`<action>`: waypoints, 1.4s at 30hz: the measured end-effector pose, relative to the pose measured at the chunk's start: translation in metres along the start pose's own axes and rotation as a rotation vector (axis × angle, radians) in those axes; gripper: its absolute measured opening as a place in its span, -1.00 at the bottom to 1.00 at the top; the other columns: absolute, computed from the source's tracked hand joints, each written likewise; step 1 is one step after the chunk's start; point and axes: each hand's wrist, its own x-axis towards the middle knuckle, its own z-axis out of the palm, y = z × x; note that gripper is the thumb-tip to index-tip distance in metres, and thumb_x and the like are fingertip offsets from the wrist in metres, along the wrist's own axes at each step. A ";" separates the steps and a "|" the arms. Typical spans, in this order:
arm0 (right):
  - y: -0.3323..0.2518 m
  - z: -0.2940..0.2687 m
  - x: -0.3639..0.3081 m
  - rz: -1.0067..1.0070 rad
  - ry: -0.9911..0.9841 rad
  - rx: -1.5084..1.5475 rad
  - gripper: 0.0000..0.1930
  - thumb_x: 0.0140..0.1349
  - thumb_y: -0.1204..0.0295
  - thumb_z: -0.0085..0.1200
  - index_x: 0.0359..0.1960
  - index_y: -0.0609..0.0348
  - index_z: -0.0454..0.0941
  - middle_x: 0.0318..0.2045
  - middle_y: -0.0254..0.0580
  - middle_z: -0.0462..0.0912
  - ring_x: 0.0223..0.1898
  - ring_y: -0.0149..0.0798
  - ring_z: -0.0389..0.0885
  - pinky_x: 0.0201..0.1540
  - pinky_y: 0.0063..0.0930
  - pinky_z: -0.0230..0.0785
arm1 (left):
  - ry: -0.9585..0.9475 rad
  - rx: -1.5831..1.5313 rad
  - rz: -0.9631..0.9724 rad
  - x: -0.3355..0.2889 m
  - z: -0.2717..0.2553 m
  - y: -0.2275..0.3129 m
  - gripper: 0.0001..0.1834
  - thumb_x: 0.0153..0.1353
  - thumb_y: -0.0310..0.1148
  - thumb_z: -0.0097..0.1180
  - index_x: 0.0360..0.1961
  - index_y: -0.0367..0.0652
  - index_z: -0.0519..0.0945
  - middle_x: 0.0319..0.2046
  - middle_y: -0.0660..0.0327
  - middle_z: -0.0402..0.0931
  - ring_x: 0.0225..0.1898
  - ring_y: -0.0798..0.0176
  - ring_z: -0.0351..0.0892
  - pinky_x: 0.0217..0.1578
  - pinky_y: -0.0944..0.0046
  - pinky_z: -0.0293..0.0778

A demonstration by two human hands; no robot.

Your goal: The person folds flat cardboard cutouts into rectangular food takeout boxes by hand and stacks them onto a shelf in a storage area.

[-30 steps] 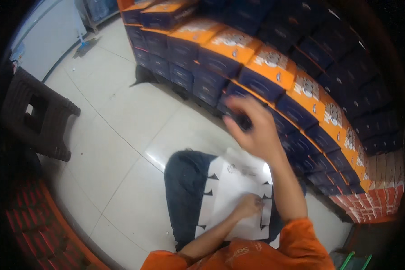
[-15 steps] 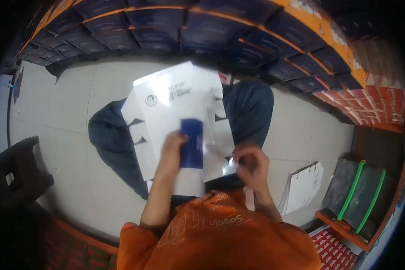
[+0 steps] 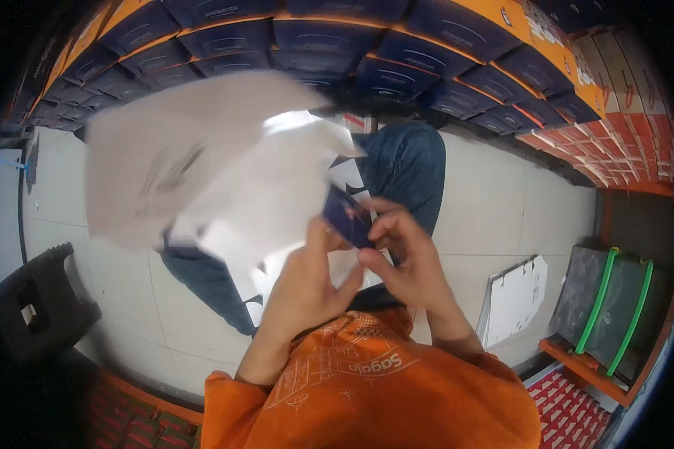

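Dark-blue carton (image 3: 344, 215) judged light, stiff, crushable; best held by edges. Right hand (image 3: 410, 263): fingers pinch right end. Left hand (image 3: 308, 278): at left side, hold unclear.

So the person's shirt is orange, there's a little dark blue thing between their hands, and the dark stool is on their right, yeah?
No, the head view shows the dark stool on their left. The orange shirt and little dark blue thing between left hand and right hand are correct.
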 end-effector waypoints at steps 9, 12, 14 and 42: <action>-0.023 0.016 0.047 -0.082 -0.109 0.160 -0.58 0.33 0.26 0.03 0.11 0.22 0.28 -0.60 -0.47 0.38 -0.62 -0.58 0.25 -0.55 -0.67 0.13 | -0.118 -0.012 -0.069 -0.047 -0.086 0.010 -0.88 0.10 -0.47 0.20 -0.36 -0.32 0.61 -0.57 0.04 0.50 -0.52 0.04 0.56 -0.41 0.23 0.46; -0.034 0.023 0.053 -0.164 -0.651 0.092 -0.61 0.02 0.47 0.39 -0.09 0.18 0.57 -0.71 -0.49 0.32 -0.68 -0.62 0.25 -0.60 -0.63 0.12 | -0.048 0.007 -0.287 -0.041 -0.099 0.002 -0.87 0.05 -0.51 0.14 -0.58 -0.34 0.57 -0.75 0.13 0.38 -0.64 0.37 0.45 -0.53 0.33 0.37; -0.035 0.041 0.044 0.073 -0.207 -0.014 -0.61 0.04 0.47 0.37 -0.05 0.15 0.59 -0.74 -0.44 0.26 -0.72 -0.58 0.19 -0.63 -0.60 0.08 | 0.030 -0.271 -0.295 -0.039 -0.096 -0.004 -0.83 0.00 -0.53 0.10 -0.68 -0.35 0.50 -0.77 0.17 0.34 -0.61 0.57 0.32 -0.57 0.39 0.28; -0.035 0.003 0.058 -0.353 -0.240 -0.314 -0.79 -0.09 0.38 0.40 -0.45 0.12 0.62 -0.24 -0.23 0.53 -0.08 -0.07 0.45 0.18 -0.08 0.15 | -0.390 -0.243 -0.205 -0.011 -0.086 -0.030 -0.88 0.20 -0.55 0.17 -0.24 -0.32 0.66 -0.48 0.20 0.64 -0.45 0.36 0.62 -0.37 0.37 0.54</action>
